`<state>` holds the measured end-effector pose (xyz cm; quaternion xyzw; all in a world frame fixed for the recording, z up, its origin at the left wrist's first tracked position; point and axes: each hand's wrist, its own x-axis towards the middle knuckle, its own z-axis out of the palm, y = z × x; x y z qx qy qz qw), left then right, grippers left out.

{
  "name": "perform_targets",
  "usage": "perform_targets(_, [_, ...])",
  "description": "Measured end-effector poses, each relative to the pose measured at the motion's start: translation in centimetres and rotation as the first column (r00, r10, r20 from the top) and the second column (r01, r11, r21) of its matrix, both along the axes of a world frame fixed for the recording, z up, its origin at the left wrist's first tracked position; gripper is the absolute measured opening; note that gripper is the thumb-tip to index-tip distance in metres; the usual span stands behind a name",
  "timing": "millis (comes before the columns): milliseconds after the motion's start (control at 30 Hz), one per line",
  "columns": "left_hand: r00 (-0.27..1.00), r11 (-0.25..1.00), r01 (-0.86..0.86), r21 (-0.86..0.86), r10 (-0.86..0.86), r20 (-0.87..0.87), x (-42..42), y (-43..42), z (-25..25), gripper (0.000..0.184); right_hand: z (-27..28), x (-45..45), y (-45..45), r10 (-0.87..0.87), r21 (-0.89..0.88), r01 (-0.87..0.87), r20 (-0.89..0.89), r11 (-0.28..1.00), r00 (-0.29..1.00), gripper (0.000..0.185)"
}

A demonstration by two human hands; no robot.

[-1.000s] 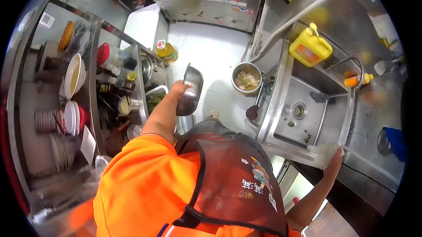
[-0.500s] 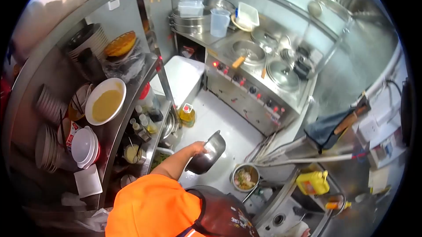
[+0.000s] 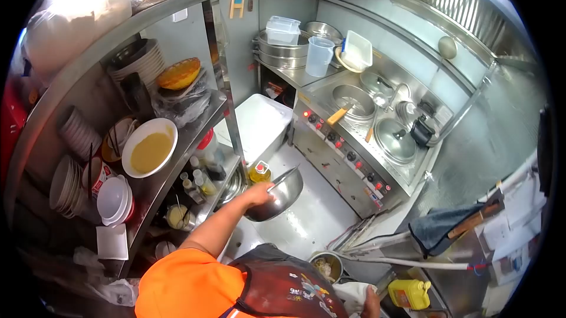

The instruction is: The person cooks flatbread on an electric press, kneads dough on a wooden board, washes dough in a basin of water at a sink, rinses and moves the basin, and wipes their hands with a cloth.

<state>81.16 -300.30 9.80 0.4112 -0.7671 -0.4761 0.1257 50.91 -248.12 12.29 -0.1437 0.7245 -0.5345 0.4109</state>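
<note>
My left hand (image 3: 259, 194) grips the rim of a shiny metal bowl (image 3: 287, 193), held tilted above the floor in front of me. At the bottom edge, my right hand (image 3: 371, 304) shows only in part, beside my apron. A crumpled white cloth (image 3: 351, 294) hangs from it; the fingertips are hardly visible. Left of the cloth, a metal pot (image 3: 335, 263) with food scraps inside stands low, partly covered by my body. Behind the bowl stands a bottle of yellow oil (image 3: 260, 172) with a red cap.
A steel shelf (image 3: 154, 197) on the left bears a white bowl (image 3: 166, 150) of yellowish liquid, stacked dishes and bottles. At the back is a stove counter (image 3: 330, 167) with pots. A white bin (image 3: 259, 123) stands beside it. A yellow jug (image 3: 409, 293) is at lower right.
My left hand has lifted the bowl a little toward the shelf side and tilted it differently. My right hand has moved left from the sink with the white cloth. The view has shifted.
</note>
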Motion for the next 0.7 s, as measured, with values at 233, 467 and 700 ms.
perform_targets(233, [0.845, 0.907, 0.082, 0.414, 0.157, -0.512, -1.6, -10.6, 13.4, 0.039, 3.8, 0.2, -12.6, -0.087, 0.043, 0.082, 0.162, 0.996, 0.983, 0.054])
perform_targets(467, [0.828, 0.994, 0.113, 0.005, -0.092, -0.553, -5.7, -23.4, 25.5, 0.039, 6.2, 2.3, -18.1, -0.283, 0.095, 0.267, 0.309, 0.959, 0.908, 0.051])
perform_targets(700, [0.888, 0.876, 0.047, -0.481, -0.258, -0.382, -13.4, -38.5, 31.8, 0.025, 2.4, -2.0, -26.6, -0.393, 0.257, 0.326, 0.279, 0.910, 0.876, 0.051])
